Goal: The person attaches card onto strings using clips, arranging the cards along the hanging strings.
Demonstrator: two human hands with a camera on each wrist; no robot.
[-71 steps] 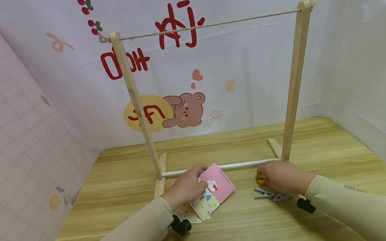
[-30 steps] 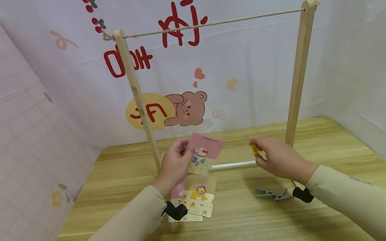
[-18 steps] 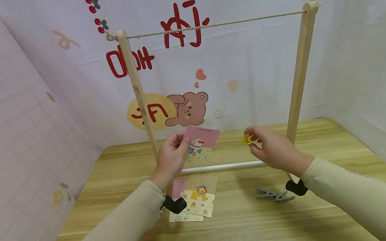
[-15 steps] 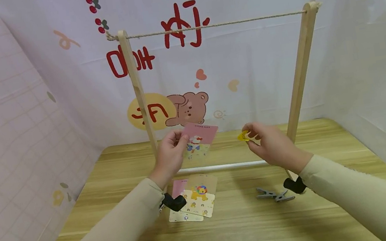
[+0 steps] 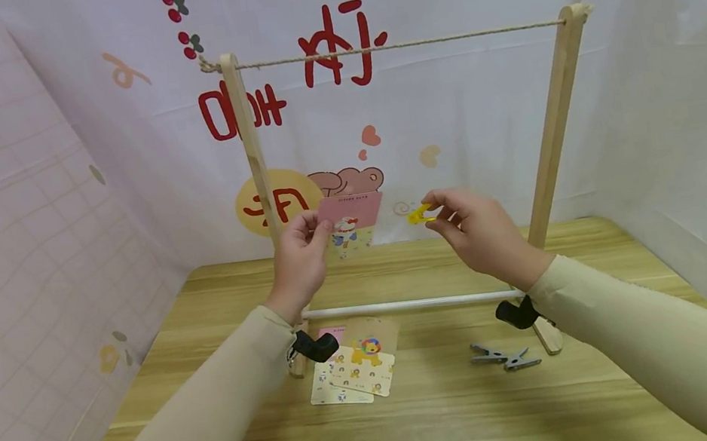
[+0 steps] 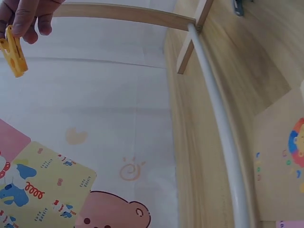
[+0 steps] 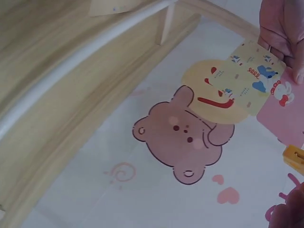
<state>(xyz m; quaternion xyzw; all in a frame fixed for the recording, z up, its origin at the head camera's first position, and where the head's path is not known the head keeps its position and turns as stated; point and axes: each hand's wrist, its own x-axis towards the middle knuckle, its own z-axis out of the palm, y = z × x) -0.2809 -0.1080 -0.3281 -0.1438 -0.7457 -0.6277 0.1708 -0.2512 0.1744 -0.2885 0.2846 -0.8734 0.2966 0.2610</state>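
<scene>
My left hand pinches a pink and yellow card with a white cartoon animal at its left edge. The card is held upright in the air, behind and above the white rod. Across from it, my right hand pinches a yellow clothespin by its handles, its tip pointing at the card with a gap between. In the left wrist view the clothespin hangs from the right fingertips. The card also shows in the right wrist view, with the left hand at its edge.
A wooden frame has two posts, a twine line strung across the top and a white rod low down. Cards, one with a lion, overlap on the table. Grey clothespins lie to the right.
The left hand has lifted the pink and yellow card off the other cards. The right hand has picked the yellow clothespin up from the table. Both hands have risen and drawn closer together.
</scene>
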